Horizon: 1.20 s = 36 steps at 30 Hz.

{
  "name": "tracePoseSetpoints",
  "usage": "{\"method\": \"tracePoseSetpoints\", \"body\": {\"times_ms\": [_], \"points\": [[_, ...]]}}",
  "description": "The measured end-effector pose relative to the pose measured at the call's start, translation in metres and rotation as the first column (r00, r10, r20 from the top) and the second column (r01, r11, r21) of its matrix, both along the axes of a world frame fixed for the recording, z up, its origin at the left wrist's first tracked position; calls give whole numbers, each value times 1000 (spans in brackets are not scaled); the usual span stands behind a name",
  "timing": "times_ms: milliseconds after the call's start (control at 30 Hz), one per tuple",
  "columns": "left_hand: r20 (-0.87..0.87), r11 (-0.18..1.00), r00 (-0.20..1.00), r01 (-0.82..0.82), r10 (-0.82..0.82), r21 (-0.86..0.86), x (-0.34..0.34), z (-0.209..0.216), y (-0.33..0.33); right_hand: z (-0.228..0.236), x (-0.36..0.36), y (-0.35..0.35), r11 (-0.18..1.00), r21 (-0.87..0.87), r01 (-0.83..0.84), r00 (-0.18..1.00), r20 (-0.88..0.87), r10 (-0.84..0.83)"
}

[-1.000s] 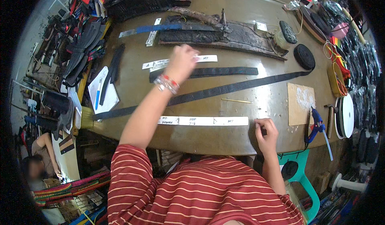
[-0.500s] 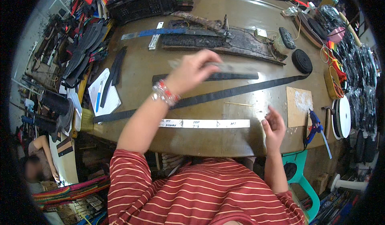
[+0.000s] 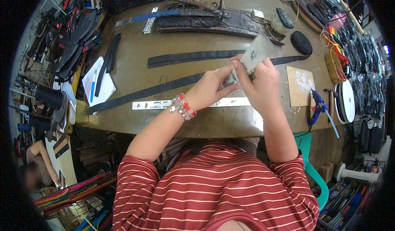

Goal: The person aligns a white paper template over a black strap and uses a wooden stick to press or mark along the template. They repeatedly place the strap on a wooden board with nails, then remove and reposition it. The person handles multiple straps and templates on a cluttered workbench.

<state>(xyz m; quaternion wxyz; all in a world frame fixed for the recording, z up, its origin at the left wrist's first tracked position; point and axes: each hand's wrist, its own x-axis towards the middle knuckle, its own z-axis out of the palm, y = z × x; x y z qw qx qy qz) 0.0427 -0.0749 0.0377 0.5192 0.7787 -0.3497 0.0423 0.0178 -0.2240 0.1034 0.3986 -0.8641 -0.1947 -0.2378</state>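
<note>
Between nine and ten o'clock we've got a blue pen (image 3: 94, 85) on white paper (image 3: 108, 89). Toward one, our left hand (image 3: 213, 86) and right hand (image 3: 264, 85) have fingers pinching a pale marked strip (image 3: 256, 55) above the worktop (image 3: 135, 78), coiled black webbing (image 3: 301, 44) at two, blue glue gun (image 3: 318, 104) at three!

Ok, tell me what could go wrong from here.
The pale piece might bend or slip, held in both the left hand and right hand. The bracelet overlaps the white strip in view and could nudge it askew. The glue gun is near the table's edge and might fall if bumped.
</note>
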Motion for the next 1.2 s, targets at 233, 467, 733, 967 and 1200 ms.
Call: {"method": "tracePoseSetpoints", "body": {"times_ms": [233,467,733,967,1200], "points": [[-66,999,997,28,-31,-42,5,-26,2,-31,8,4,996,82,-27,980,-194,42],[-79,990,989,-127,122,-61,-3,-35,-4,-39,9,4,979,201,-28,980,-189,67],[-206,992,974,-110,97,-54,-2,-54,-2,-56,6,1,1000,14,0,945,-328,5],[-465,885,873,-327,148,-331,-3,-50,-14,-96,-2,-17,997,68,-25,990,-136,34],[-450,772,888,-352,96,-530,-20,-48,-26,-122,-8,-12,998,-57,34,999,-29,-36]]}}
